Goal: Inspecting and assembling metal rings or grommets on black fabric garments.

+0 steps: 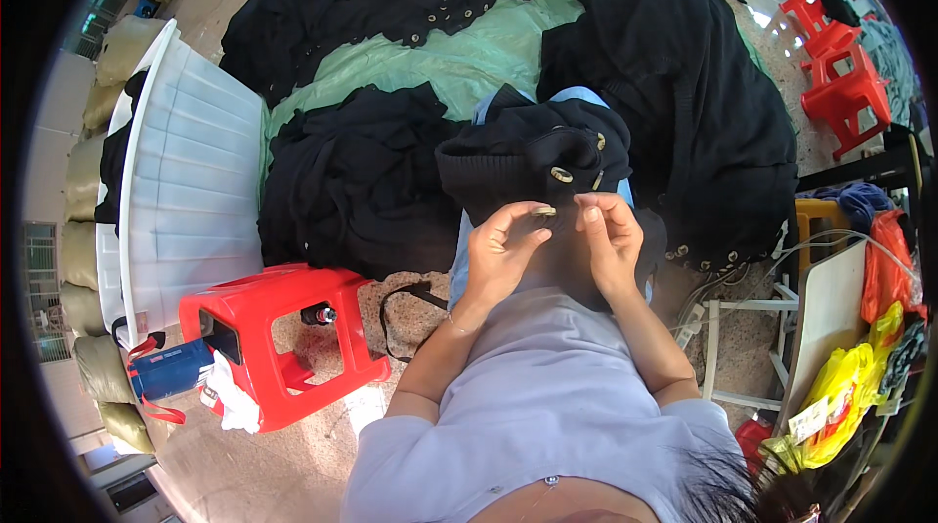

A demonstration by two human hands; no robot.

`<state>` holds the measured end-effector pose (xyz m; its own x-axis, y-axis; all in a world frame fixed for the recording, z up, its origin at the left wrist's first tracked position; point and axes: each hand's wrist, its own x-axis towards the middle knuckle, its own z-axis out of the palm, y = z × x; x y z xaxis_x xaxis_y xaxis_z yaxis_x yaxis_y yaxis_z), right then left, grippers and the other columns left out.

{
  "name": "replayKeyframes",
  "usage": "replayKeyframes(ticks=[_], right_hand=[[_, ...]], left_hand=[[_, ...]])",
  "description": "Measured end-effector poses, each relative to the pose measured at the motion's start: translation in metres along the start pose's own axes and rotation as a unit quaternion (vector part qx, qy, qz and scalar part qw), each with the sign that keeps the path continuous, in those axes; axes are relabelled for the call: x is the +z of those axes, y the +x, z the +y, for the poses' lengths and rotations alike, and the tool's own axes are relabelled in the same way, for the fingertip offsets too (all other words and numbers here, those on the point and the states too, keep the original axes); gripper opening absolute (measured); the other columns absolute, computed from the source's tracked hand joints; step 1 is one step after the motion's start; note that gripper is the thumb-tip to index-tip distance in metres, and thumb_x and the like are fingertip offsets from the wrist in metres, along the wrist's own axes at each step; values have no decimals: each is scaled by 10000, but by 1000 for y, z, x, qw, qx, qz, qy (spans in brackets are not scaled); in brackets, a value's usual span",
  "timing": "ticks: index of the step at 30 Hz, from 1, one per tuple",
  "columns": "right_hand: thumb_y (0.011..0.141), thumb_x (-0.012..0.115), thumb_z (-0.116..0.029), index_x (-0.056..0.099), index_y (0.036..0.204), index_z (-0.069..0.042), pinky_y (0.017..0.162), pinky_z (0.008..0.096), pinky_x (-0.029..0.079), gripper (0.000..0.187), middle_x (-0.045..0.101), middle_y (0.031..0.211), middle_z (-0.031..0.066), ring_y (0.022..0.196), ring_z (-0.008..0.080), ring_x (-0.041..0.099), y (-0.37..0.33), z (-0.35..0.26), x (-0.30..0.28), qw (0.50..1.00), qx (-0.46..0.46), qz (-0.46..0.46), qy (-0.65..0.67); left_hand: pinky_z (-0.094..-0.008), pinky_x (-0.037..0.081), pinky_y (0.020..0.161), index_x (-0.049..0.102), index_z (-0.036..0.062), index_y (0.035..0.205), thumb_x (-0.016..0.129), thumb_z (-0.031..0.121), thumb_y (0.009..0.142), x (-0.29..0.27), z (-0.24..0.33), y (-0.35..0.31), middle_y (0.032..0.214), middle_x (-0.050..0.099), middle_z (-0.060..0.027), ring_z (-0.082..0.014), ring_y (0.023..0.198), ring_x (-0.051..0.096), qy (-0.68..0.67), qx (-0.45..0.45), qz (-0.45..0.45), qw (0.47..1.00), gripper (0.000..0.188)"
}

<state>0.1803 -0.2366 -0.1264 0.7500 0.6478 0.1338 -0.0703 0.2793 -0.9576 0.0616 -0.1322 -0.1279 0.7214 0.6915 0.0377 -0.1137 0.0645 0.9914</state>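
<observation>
A black knitted garment [489,161] with a ribbed edge lies across my lap. Gold-rimmed buttons [561,174] show on its upper side. My left hand [500,254] is closed, with a gold-coloured button [544,212] pinched between thumb and fingertips just above the cloth. Close by on its right, my right hand [612,241] has thumb and forefinger pressed together. Whatever is in that pinch is too small to make out. The two hands are a short gap apart.
Piles of black garments [362,171] lie ahead on green plastic sheeting [420,78]. A white tub [195,161] and red stool [283,303] stand at left. On the right are a black heap [684,122], a pale board [823,318], a yellow bag [845,386] and red stools [845,83].
</observation>
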Motion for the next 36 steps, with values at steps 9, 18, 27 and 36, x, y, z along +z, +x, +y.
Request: replayKeyframes(ticks=[9,18,27,36], right_hand=[[834,768,-66,635,1064,-42,643,165,376,267,537,793,-65,707,14,462,-2,-13,-2,997,-21,-5,-71],[1050,430,-409,678,1005,12,459,198,237,490,397,585,-56,496,20,322,44,-78,-66,967,-110,146,-175],[880,701,-282,651,1124,-47,885,374,497,343,646,1121,133,1033,336,644,73,-23,-50,887,-67,30,-455],[707,821,-264,639,1188,-159,788,398,545,525,644,1092,63,940,317,675,113,-32,-28,749,-69,-257,-607]], left_hand=[[-237,521,832,646,-18,1127,705,-34,858,12,0,0,1045,694,-52,-93,955,636,77,67,16,995,276],[-348,519,886,616,61,1238,668,11,829,35,43,-15,1170,660,-155,-300,1055,640,32,13,-529,848,415],[-407,402,1044,658,51,1063,426,-187,627,-100,-28,87,1133,663,-91,-336,1176,523,373,223,34,900,548],[-438,376,1073,617,35,1059,628,-55,682,-149,-50,117,1300,520,-122,-349,1283,439,523,146,-219,811,388]])
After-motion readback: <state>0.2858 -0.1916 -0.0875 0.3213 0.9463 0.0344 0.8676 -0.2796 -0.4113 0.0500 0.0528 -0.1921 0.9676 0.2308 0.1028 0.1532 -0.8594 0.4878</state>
